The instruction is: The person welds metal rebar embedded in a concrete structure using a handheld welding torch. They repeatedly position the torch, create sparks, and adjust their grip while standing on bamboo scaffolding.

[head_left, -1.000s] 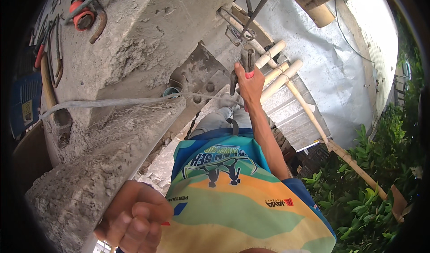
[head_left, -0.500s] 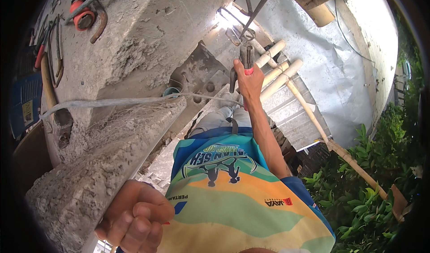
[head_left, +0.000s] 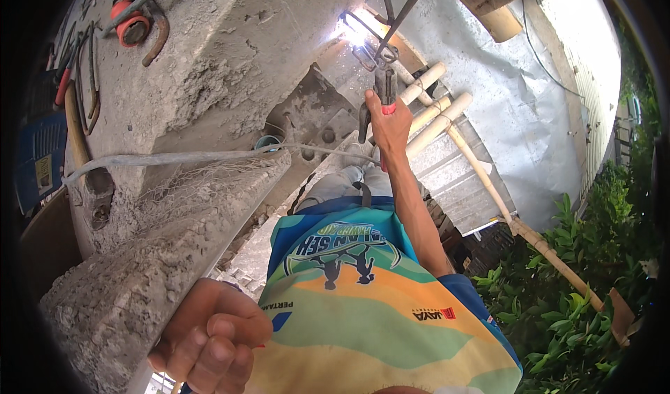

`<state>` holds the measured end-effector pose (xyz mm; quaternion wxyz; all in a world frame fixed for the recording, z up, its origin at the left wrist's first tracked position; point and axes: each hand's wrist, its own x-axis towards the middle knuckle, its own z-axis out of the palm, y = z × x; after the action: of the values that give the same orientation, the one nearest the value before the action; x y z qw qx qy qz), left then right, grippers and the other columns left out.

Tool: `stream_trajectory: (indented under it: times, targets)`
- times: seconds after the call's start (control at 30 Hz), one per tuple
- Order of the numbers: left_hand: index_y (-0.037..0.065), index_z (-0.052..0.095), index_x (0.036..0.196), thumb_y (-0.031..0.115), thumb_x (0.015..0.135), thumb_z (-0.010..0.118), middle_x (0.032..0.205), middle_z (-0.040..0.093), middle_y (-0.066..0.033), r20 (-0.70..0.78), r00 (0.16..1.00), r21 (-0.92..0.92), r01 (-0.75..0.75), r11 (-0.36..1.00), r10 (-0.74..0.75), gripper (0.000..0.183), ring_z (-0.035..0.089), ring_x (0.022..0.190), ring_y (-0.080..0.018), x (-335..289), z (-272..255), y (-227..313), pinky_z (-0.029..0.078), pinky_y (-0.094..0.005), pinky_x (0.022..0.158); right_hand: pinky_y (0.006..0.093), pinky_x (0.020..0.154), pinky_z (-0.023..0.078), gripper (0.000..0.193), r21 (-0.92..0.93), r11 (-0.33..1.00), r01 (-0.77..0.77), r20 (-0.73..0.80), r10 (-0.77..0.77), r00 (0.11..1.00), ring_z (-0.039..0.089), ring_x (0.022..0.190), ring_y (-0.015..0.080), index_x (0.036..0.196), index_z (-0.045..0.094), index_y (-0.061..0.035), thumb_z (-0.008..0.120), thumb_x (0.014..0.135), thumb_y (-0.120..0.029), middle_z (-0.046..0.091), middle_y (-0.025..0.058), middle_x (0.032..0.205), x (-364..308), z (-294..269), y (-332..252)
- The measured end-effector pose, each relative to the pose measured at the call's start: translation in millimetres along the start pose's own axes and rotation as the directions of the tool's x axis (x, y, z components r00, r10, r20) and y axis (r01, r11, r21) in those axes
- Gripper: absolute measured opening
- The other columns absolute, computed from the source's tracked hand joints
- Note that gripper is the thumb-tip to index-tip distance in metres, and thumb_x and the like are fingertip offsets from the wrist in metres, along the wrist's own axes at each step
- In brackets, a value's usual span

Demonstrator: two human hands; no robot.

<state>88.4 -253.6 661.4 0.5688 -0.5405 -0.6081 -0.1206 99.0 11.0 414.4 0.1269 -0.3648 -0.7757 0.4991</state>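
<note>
My right hand (head_left: 392,127), its arm stretched forward, is wrapped round a welding electrode holder (head_left: 386,87) with a dark jaw and red parts. Beyond the holder, a blue-white welding arc (head_left: 357,32) glares beside bent metal rods (head_left: 377,48) and the far concrete edge; the glare hides the exact contact. My left hand (head_left: 213,342) is at the lower left, close to the rough concrete ledge (head_left: 160,268). Its fingers are curled in, and a small red bit shows at its edge, but what it grips cannot be made out.
A grey cable (head_left: 174,159) crosses the concrete. Metal tools (head_left: 84,80) and a red ring-shaped part (head_left: 129,30) lie at upper left, above a blue machine (head_left: 40,164). Tied bamboo poles (head_left: 440,125) and sheet metal (head_left: 516,115) stand right, with leafy plants (head_left: 572,310) below.
The arc glare has turned bluer, with sparks about it. My right hand and the holder have barely moved; my left hand stays in place.
</note>
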Motion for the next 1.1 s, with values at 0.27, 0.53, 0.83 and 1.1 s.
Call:
stream_trajectory:
  times: [0.27,0.53,0.83,1.1]
  targets:
    - [0.007,0.050,0.095,-0.003,0.075,0.058,0.089,0.056,-0.0065,-0.013,1.000,0.019,-0.018,1.000,0.018,0.024,0.059,0.081,-0.0213,-0.8,0.4,-0.3,0.040,-0.0509,0.107,0.0379,0.059,0.046,0.051,0.012,1.000,-0.006,-0.006,0.006,1.000,0.057,0.055,0.0239,0.078,0.064,0.0009,0.072,0.079,-0.050,0.059,0.0115,0.057,1.0,3.1,4.7]
    - [0.006,0.050,0.094,-0.011,0.075,0.062,0.088,0.057,-0.0073,0.104,0.995,0.161,-0.011,0.987,-0.006,0.028,0.061,0.081,-0.0184,2.3,-8.9,8.6,0.040,-0.0483,0.107,0.0381,0.060,0.047,0.052,-0.007,1.000,-0.019,0.006,0.019,1.000,0.058,0.055,0.0253,0.078,0.064,0.0015,0.073,0.078,-0.049,0.060,0.0123,0.058,1.1,4.3,13.1]
    - [0.011,0.057,0.088,-0.010,0.067,0.073,0.085,0.069,-0.0038,0.096,0.949,0.132,0.287,0.949,-0.301,0.033,0.064,0.074,-0.0130,12.1,-6.4,30.1,0.041,-0.0387,0.098,0.0380,0.058,0.046,0.051,-0.008,0.983,0.183,0.111,-0.181,0.977,0.059,0.059,0.0234,0.082,0.064,0.0016,0.074,0.076,-0.048,0.061,0.0132,0.062,-29.1,2.7,59.0]
    - [0.019,0.061,0.084,-0.002,0.067,0.072,0.084,0.069,0.0021,0.005,0.891,0.070,0.453,0.889,-0.454,0.029,0.060,0.065,-0.0118,16.9,-2.9,37.3,0.039,-0.0336,0.098,0.0319,0.065,0.047,0.049,0.126,0.989,0.072,0.375,-0.115,0.920,0.059,0.066,0.0166,0.098,0.064,0.0019,0.074,0.076,-0.041,0.064,0.0092,0.069,-98.7,-55.3,117.7]
